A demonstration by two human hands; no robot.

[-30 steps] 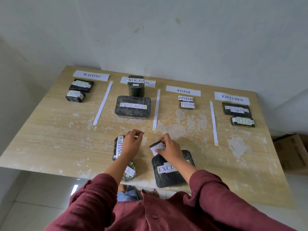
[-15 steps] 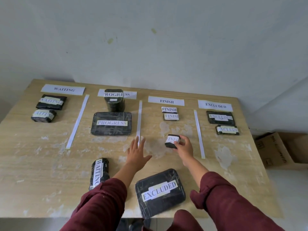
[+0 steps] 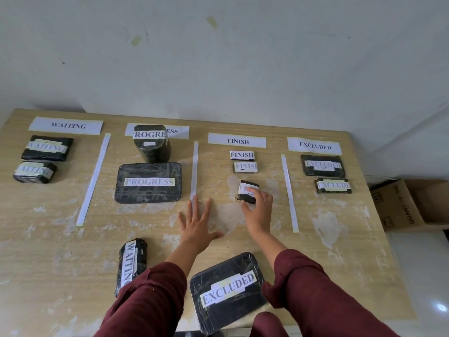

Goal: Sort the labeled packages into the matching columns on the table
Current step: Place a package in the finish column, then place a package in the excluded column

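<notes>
My right hand (image 3: 258, 210) grips a small black FINISH package (image 3: 247, 190) in the FINISH column, just below two small FINISH packages (image 3: 243, 161). My left hand (image 3: 197, 226) rests flat on the table (image 3: 43, 227) with its fingers spread, holding nothing. Near the front edge lie a black WAITING package (image 3: 132, 261) and a large flat EXCLUDED package (image 3: 227, 288). Paper headers read WAITING (image 3: 66, 125), PROGRESS (image 3: 178, 131), FINISH (image 3: 237, 141) and EXCLUDED (image 3: 314, 145).
The WAITING column holds two packages (image 3: 41, 158). PROGRESS has a tall package (image 3: 151, 142) and a flat one (image 3: 148, 182). EXCLUDED has two packages (image 3: 326, 172). White paper strips (image 3: 93, 178) divide the columns. A cardboard box (image 3: 403, 205) stands right of the table.
My right hand carried the small FINISH package from the front edge up into the FINISH column. My left hand left the WAITING package and now lies flat mid-table.
</notes>
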